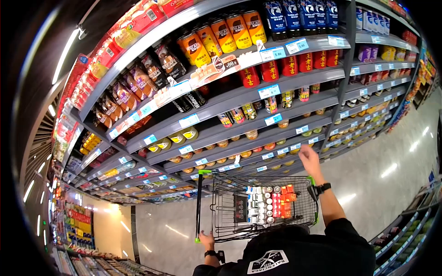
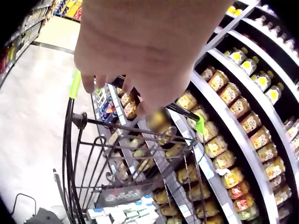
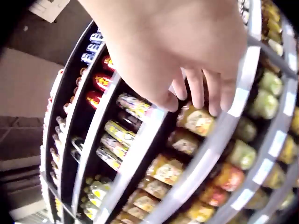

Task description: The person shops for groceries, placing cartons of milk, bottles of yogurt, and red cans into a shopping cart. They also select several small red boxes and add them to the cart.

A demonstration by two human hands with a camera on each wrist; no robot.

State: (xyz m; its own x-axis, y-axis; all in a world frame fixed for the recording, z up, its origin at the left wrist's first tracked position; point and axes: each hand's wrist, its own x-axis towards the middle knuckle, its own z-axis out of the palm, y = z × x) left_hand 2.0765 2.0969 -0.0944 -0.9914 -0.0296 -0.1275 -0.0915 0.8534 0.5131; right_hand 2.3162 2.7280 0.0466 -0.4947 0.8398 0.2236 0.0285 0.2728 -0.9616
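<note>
My left hand (image 1: 206,239) grips the near end of the cart handle (image 1: 199,202); in the left wrist view the hand (image 2: 135,56) hides most of that bar, with its green end (image 2: 75,84) showing. Raised beside the shelves, past the front of the cart (image 1: 221,198), is my right hand (image 1: 310,161). In the right wrist view this hand (image 3: 177,46) has loosely bent fingers and nothing visible in them, in front of jars (image 3: 166,169); whether it touches any is unclear. White cartons (image 2: 126,215), cans and red packs (image 1: 287,198) lie in the cart.
Long shelves (image 1: 294,80) curve around the far side, with yellow cans (image 1: 223,34), red cans (image 1: 269,71) and price tags. Grey floor (image 1: 363,175) stretches to the right. Another shelf (image 1: 407,234) stands at the lower right, and a beige wall (image 1: 110,225) at the lower left.
</note>
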